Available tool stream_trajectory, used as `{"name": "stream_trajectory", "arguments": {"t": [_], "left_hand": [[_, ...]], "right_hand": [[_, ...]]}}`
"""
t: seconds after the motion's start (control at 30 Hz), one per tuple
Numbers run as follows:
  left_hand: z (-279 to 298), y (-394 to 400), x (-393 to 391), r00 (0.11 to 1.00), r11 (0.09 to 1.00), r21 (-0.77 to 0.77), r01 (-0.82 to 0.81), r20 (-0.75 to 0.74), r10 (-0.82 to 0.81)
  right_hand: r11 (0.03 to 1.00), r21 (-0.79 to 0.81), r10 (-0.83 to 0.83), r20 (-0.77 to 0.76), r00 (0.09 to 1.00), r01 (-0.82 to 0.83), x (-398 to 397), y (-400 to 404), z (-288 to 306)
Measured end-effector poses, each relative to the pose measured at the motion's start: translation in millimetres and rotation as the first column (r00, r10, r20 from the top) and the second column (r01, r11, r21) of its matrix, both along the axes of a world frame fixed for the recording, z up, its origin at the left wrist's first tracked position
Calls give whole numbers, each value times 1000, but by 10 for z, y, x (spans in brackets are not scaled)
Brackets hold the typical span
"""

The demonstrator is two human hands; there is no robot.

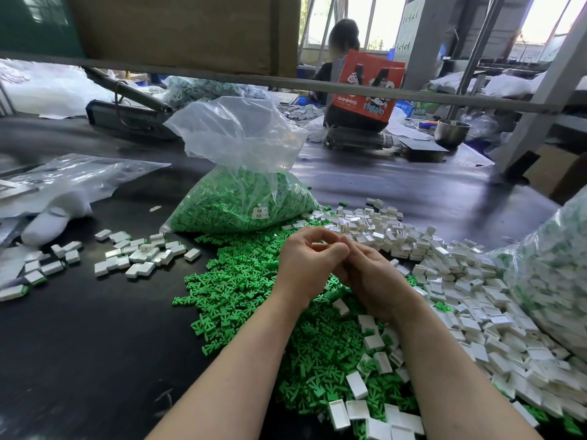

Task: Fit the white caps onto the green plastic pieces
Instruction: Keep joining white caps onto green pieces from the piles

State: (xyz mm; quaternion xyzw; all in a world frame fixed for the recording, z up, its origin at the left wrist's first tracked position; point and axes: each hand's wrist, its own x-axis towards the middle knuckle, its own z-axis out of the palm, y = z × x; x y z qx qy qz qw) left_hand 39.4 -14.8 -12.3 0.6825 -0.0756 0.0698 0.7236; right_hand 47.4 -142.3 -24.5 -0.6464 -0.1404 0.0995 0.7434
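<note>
Now | hands point(336, 265) clasped, grip contents hidden | red bag point(365, 87) reads "TREND"

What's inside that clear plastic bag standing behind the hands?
The clear plastic bag is packed with small green plastic pieces, visible through its film. A white label covers a few; the bag's inner depths stay hidden.

A single wide-angle view looks from the person's head, forward and down over the near edge of the dark counter point(79, 344), close enough that both forearms fill the lower frame. The hands point(336, 265) meet near the middle (lines bend toward the borders). Its upper part reaches across the far edge to another person point(341, 42) and windows.
</note>
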Motion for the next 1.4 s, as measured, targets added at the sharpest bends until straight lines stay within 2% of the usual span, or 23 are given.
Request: {"name": "stream_trajectory", "arguments": {"t": [0.3, 0.47, 0.67, 0.73, 0.83, 0.9, 0.97, 1.07, 1.17, 1.27, 1.4], "left_hand": [[17, 57, 26, 998, 996, -84, 27, -57, -32], [19, 162, 72, 992, 979, -199, 43, -107, -66], [46, 276, 91, 988, 983, -169, 78, -121, -99], [68, 367, 111, 991, 992, -108, 64, -114, -77], [91, 610, 175, 993, 988, 124, -88, -66, 97], [81, 835, 203, 966, 929, 284, -237, -32, 256], [34, 1083, 210, 913, 813, 454, -365, 4, 407], [-29, 1382, 178, 807, 577, 683, -448, 31, 590], [-34, 1520, 140, 690, 384, 815, -435, 27, 723], [-23, 1536, 126, 636, 286, 867, -408, 45, 771], [19, 1482, 125, 649, 235, 902, -363, 63, 758]], "right_hand": [[1000, 20, -8, -40, 999, 9, 75, 35, -93], [1000, 27, 7, -6, 1000, -7, 90, -4, -81], [998, 25, -60, 21, 998, 60, 74, 9, -65], [995, -7, -101, 44, 994, 102, 66, 15, -60], [980, -67, -180, 114, 977, 189, 54, 27, -57], [962, -112, -229, 165, 959, 249, 46, 39, -51], [927, -179, -291, 216, 932, 330, 47, 47, -48], [824, -272, -408, 326, 853, 498, 62, 42, -52], [634, -395, -477, 478, 738, 665, 83, 25, -52], [421, -530, -465, 571, 677, 736, 92, -7, -55], [97, -720, -411, 600, 686, 687, 81, -37, -90]]}}
